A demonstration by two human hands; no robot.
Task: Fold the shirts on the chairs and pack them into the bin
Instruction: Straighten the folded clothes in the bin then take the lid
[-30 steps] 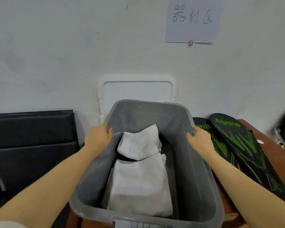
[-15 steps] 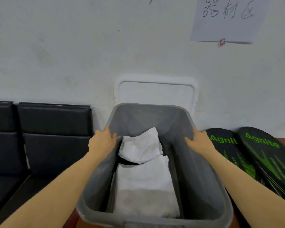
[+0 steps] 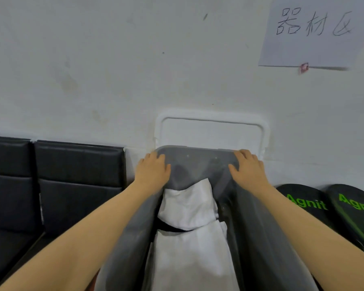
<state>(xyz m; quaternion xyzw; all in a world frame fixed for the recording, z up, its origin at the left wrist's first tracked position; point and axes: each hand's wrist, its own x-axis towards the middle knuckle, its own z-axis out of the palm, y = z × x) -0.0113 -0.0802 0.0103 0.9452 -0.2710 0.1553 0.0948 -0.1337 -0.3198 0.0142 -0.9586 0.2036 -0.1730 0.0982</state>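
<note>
A grey plastic bin (image 3: pixel 130 234) stands in front of me, its far end close to the wall. Inside lie two folded white shirts: a smaller one (image 3: pixel 187 204) at the far end and a larger one (image 3: pixel 193 255) nearer to me, with a dark strip between them. My left hand (image 3: pixel 152 171) holds the bin's far left corner, fingers curled over the rim. At the far right corner my right hand (image 3: pixel 248 168) grips the rim the same way. Both forearms run along the bin's sides.
Black padded chairs (image 3: pixel 72 181) line the wall at the left. Two black boards with green lettering (image 3: pixel 307 204) lean at the right. A white rectangular panel (image 3: pixel 210 133) sits in the wall behind the bin, and a paper sign (image 3: pixel 315 32) hangs above right.
Both hands have slid forward from the bin's side rims to its far corners. The view has shifted left and closer, so more of the chairs shows.
</note>
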